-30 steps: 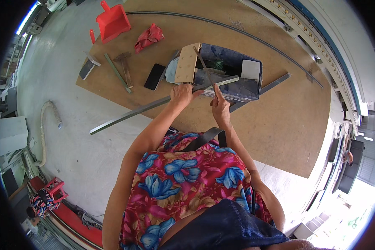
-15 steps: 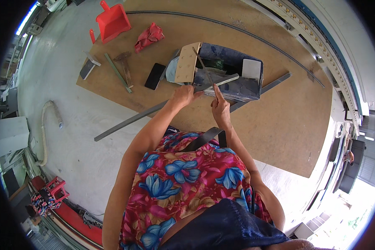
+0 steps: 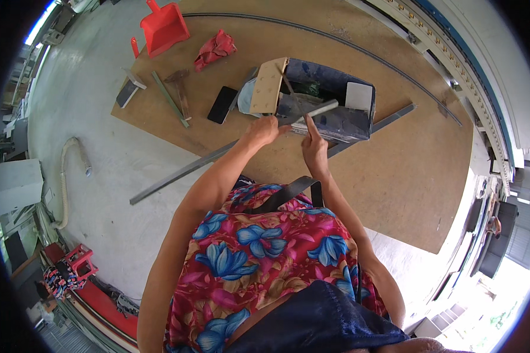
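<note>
My left hand is closed around a long, thin grey bar, which slants from the lower left up over the near edge of an open dark-blue box. In my right hand is a slim dark rod-like tool, probably a file, its index finger stretched along it. This tool crosses the bar near the bar's right end, its far tip beside the pale wooden board at the box's left end. The tool's handle is hidden in my right hand.
A brown board lies under everything. On it are a black phone, a hammer, a green strip, a red cloth, a red dustpan and another grey bar. A long curved strip runs behind the box.
The bar has tilted slightly, its left end lower and its right end higher. My right hand and the tool have shifted a little farther from me. The whole view has moved slightly.
</note>
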{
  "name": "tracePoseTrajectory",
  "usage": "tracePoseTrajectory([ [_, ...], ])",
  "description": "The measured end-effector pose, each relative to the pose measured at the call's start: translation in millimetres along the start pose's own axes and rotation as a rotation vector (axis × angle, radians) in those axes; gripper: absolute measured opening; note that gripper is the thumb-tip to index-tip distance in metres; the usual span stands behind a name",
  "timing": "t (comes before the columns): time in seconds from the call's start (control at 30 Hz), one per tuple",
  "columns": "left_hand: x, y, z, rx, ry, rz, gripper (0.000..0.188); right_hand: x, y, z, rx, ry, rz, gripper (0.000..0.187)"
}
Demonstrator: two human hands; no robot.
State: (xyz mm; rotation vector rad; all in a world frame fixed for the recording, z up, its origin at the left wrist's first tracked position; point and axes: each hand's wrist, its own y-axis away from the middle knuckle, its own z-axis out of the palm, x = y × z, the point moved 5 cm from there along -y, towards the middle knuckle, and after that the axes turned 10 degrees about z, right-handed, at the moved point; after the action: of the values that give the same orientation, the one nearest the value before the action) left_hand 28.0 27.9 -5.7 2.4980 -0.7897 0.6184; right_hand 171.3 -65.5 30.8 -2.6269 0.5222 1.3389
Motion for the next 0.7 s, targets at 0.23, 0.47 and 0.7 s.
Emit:
tracePoseTrajectory([
  [0.23,-10,-7,9,-0.065,0.030,-0.006,0.072,22,20,-2,0.006,-0.008,-0.019,0.049],
  [0.47,-7,-8,14,-0.020,0.029,-0.027,0.072,-4,-17,6,-0.004,0.010,-0.093,0.047],
  [0.7,-10,-4,10,-0.024,0.049,-0.009,0.074,24,26,-8,0.054,-0.039,-0.144,0.052],
])
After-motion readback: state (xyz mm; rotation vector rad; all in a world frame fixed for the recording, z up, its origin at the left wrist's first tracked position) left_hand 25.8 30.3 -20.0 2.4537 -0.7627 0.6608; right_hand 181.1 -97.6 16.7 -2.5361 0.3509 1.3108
